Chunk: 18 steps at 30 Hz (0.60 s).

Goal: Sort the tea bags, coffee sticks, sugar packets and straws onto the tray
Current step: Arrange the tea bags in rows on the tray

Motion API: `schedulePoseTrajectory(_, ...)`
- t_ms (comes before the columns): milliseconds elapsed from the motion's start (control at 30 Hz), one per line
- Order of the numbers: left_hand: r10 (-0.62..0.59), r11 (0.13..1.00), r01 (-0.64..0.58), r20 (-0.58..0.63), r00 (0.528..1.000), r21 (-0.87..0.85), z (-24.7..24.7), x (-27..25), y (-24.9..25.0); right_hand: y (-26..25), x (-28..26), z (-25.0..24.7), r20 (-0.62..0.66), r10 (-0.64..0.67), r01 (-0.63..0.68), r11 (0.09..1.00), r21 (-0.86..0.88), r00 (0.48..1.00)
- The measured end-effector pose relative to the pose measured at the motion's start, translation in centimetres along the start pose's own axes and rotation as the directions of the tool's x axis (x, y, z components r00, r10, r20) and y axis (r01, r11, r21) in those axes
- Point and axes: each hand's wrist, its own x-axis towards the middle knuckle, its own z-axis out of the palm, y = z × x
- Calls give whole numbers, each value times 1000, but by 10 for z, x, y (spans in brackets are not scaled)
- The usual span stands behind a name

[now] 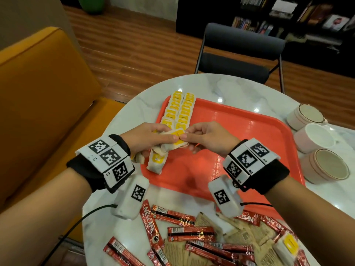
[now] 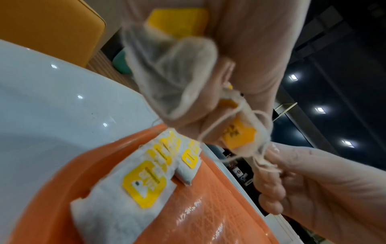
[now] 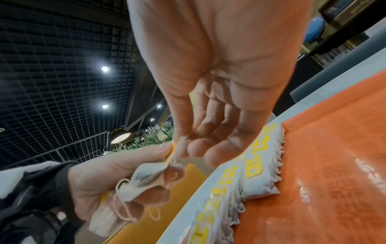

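My left hand (image 1: 151, 138) grips a bunch of white tea bags (image 1: 172, 143) with yellow tags above the near left part of the orange tray (image 1: 240, 135). My right hand (image 1: 201, 135) pinches the tag end of the top tea bag between thumb and forefinger. In the left wrist view the pinched tea bag (image 2: 238, 135) hangs with its string looped. One loose tea bag (image 1: 156, 162) lies on the tray below the hands. Two neat rows of tea bags (image 1: 178, 110) run along the tray's left edge. In the right wrist view these rows (image 3: 256, 173) lie just past the fingers (image 3: 200, 148).
Red coffee sticks (image 1: 190, 231) and brown sugar packets (image 1: 255, 233) lie mixed on the marble table (image 1: 230, 87) near me, with one more tea bag (image 1: 286, 244) at the right. Three cups (image 1: 315, 139) stand right of the tray. A dark chair (image 1: 240, 60) is behind.
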Motion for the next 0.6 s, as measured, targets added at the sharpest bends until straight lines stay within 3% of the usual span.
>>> schedulePoseTrajectory(133,-3,997,2,7,1000,78,6,-12,3,4,-14,-4,-18,-35,35,999,-29,999)
schedulePoseTrajectory(367,-42,993,37,42,998,115,8,-32,7,5,-32,-14,-138,-192,121,905,-409,972)
schedulePoseTrajectory(500,-20,996,11,97,995,91,8,-37,6,3,-34,-11,-216,-234,146,922,-359,948)
schedulePoseTrajectory(600,28,999,-25,85,996,-39,10,-37,6,3,-35,2,-189,-225,170,948,-270,956)
